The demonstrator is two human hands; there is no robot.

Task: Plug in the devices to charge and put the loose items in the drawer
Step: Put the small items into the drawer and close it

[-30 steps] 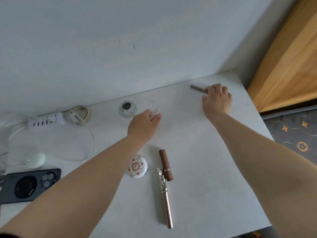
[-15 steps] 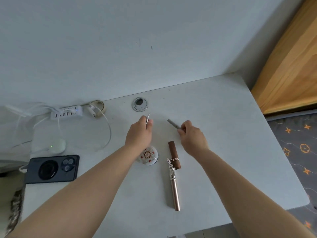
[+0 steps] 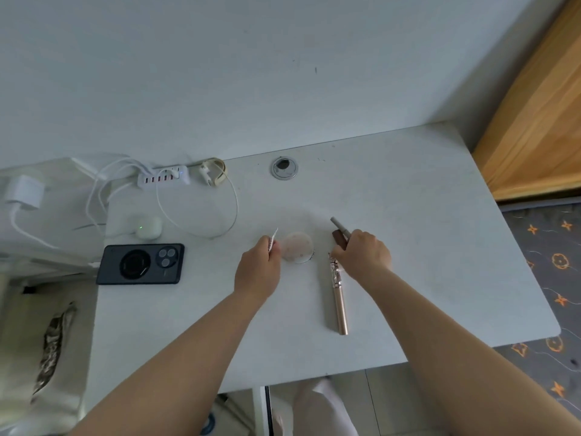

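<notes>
My left hand pinches a small thin silver item just left of a round decorated compact on the white desk. My right hand holds a slim grey stick and sits over a brown lipstick tube, whose lower part it hides. A rose-gold pen-shaped item with an ornate silver cap lies below that hand. A black phone and a white earbud case with a green light lie at the left, cables attached. A white USB hub stands by the wall.
A round cable grommet is set in the desk near the wall. A white cable loop and a beige watch band lie beside the hub. A white adapter sits at far left. A wooden bed frame stands right.
My right hand took the grey stick from the far right of the desk and brought it back over the lipstick. My left hand drew back with the silver item, beside the compact.
</notes>
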